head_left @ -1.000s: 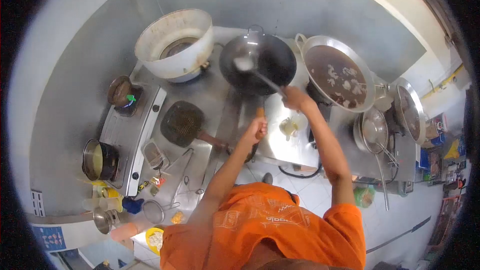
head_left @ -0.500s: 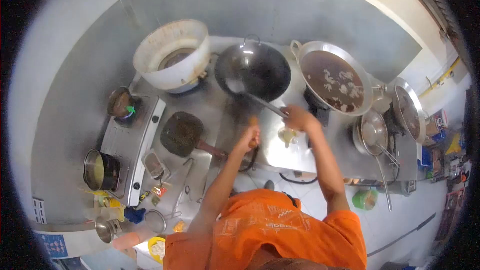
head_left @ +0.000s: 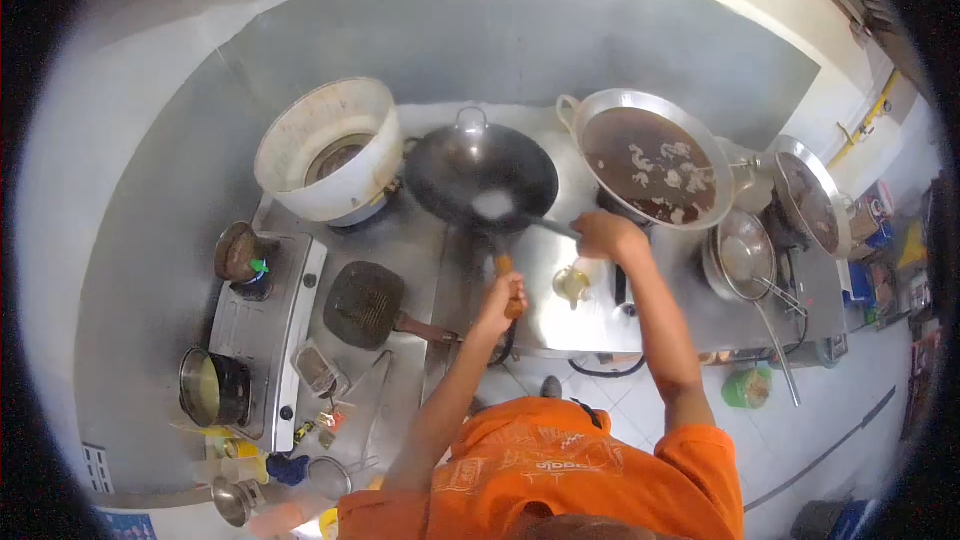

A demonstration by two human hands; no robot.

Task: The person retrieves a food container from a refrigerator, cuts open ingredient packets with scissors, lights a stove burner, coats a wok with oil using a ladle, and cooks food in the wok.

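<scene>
In the head view, the wok is set beside the white tub, its wooden handle clasped by the left hand, seemingly for steadiness; the ladle is gripped by the right hand, bowl over the wok.

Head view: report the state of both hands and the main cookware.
Left hand: closed around wok handle
Right hand: closed around ladle
Black wok: uncovered
Ladle: head inside wok
Large silver pan: uncovered, holding dark liquid
Square pan: uncovered, on worktop
Black pot: uncovered, on stove
</scene>
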